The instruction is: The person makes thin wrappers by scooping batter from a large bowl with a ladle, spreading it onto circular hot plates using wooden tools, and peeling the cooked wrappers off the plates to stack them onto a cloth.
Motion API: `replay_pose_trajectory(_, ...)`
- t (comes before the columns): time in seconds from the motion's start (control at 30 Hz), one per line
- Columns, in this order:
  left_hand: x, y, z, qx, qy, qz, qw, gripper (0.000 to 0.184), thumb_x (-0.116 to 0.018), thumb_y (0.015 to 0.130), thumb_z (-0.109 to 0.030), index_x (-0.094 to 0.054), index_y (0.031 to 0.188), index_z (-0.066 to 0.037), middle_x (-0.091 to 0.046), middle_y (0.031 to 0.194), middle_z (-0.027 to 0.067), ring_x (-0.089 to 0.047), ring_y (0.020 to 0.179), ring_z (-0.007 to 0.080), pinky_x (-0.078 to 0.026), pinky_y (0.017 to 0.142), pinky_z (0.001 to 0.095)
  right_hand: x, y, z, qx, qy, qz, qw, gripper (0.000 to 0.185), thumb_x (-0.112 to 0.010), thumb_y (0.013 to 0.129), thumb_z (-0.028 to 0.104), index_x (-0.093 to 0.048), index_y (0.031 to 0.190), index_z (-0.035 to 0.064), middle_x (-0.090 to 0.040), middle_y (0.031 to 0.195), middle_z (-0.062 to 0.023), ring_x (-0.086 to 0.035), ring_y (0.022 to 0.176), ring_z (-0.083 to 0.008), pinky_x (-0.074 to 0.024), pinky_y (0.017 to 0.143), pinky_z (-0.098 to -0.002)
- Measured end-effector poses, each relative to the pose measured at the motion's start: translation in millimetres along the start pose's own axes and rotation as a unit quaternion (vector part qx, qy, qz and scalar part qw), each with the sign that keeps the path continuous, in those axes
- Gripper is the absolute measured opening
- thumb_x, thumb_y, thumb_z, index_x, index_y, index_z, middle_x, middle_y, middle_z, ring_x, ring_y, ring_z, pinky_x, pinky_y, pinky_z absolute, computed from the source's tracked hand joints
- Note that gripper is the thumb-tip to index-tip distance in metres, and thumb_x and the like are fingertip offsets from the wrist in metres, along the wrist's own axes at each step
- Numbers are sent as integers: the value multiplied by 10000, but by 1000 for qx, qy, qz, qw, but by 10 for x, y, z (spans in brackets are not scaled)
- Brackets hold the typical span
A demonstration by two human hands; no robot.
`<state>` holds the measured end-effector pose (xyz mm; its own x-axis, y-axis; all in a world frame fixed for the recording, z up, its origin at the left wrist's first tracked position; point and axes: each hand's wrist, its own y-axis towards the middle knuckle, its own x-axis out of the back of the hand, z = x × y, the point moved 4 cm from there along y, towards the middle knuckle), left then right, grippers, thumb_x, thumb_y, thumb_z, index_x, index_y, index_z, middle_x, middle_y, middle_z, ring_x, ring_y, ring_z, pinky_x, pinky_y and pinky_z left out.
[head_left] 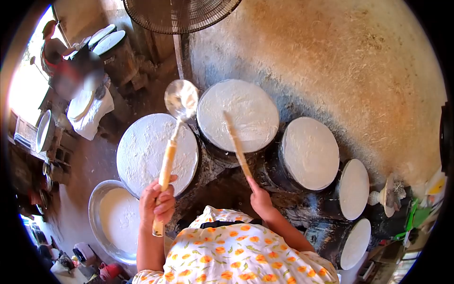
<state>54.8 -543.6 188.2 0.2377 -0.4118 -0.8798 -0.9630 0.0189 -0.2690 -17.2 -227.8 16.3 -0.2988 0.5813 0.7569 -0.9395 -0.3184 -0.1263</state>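
Silver gleams on the ladle [168, 161], its handle clasped in the left hand [158, 202], over the leftmost white-topped drum [142, 151]. From here I see the right hand [261, 199], well apart, wrapped around a wooden stick [237, 143] whose tip overlaps the next drum [257, 106].

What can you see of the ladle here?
The ladle has a shiny, round metal bowl, a slim metal neck and a yellowish, wood-like handle. The left hand wraps the handle's lower part, its butt sticking out below. It points away from the wearer, the bowl slightly blurred; whether that touches anything is unclear.
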Motion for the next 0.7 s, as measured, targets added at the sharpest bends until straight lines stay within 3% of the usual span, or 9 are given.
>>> replay_pose_trajectory(0.03, -8, -9, -66, -14, -13, 3, 1000, 422, -485, 923, -163, -407, 1229, 117, -395, 654, -1, -345, 381, 25, -312, 273, 172, -39, 55, 75, 21, -13, 8, 1000, 688, -444, 794, -19, -330, 1408, 269, -594, 773, -245, -599, 696, -407, -475, 628, -484)
replay_pose_trajectory(0.17, 112, -181, -404, -93, -71, 23, 993, 442, -444, 927, -125, -334, 1260, 143, -435, 681, 41, -406, 396, 58, -350, 270, 204, -121, -9, 107, 11, -121, 92, 988, 708, -430, 813, -15, -288, 1432, 298, -615, 776, -201, -599, 630, -349, -489, 603, -442)
replay_pose_trajectory(0.27, 384, -491, -764, -182, -73, 36, 980, 464, -419, 940, -123, -281, 1293, 144, -443, 707, 66, -413, 401, 80, -356, 272, 229, 162, -66, 128, 192, 177, -5, 965, 722, -406, 841, -9, -234, 1449, 341, -595, 743, -104, -527, 494, -210, -462, 466, -339)
replay_pose_trajectory(0.3, 458, -619, -877, -200, -78, 51, 976, 464, -386, 958, -131, -262, 1312, 140, -448, 742, 76, -424, 429, 89, -358, 290, 238, 281, -42, 99, 11, 382, 164, 909, 714, -401, 862, 7, -207, 1454, 354, -562, 732, -62, -476, 471, -153, -432, 437, -300)
replay_pose_trajectory(0.33, 553, -743, -976, -227, -79, 61, 969, 459, -352, 974, -141, -251, 1327, 135, -450, 776, 83, -438, 461, 98, -357, 308, 242, 328, -62, 150, -171, 546, 313, 758, 706, -395, 882, 22, -180, 1459, 367, -528, 721, -21, -426, 449, -97, -402, 407, -261)
replay_pose_trajectory(0.47, 965, -1184, -1219, -337, -25, 36, 940, 452, -359, 984, -156, -270, 1321, 131, -437, 787, 71, -438, 495, 98, -377, 357, 222, 528, 434, 336, -93, 543, 290, 783, 675, -483, 920, 151, -140, 1465, 353, -525, 699, -39, -410, 434, -69, -369, 389, -206)
replay_pose_trajectory(0.5, 1129, -1287, -1228, -343, -27, 38, 938, 452, -359, 984, -156, -270, 1321, 131, -437, 787, 71, -438, 495, 98, -377, 357, 222, 576, 604, 381, -83, 528, 266, 802, 657, -393, 911, 78, -145, 1472, 315, -531, 685, -41, -429, 436, -68, -391, 396, -197)
replay_pose_trajectory(0.6, 1940, -1566, -1187, -398, -6, -87, 913, 414, -377, 982, -165, -326, 1268, 129, -427, 780, 56, -430, 508, 88, -376, 367, 217, 637, 1207, 339, -97, 427, 147, 887, 735, -377, 821, -6, -206, 1466, 302, -515, 641, -46, -417, 415, -84, -360, 360, -214)
replay_pose_trajectory(0.7, 2722, -1763, -883, -389, -121, -138, 903, 352, -384, 979, -177, -385, 1174, 117, -415, 761, 40, -427, 532, 85, -383, 392, 216, 640, 1812, 248, -123, 406, 106, 899, 749, -393, 780, -18, -272, 1451, 294, -495, 617, -41, -395, 394, -98, -326, 338, -238)
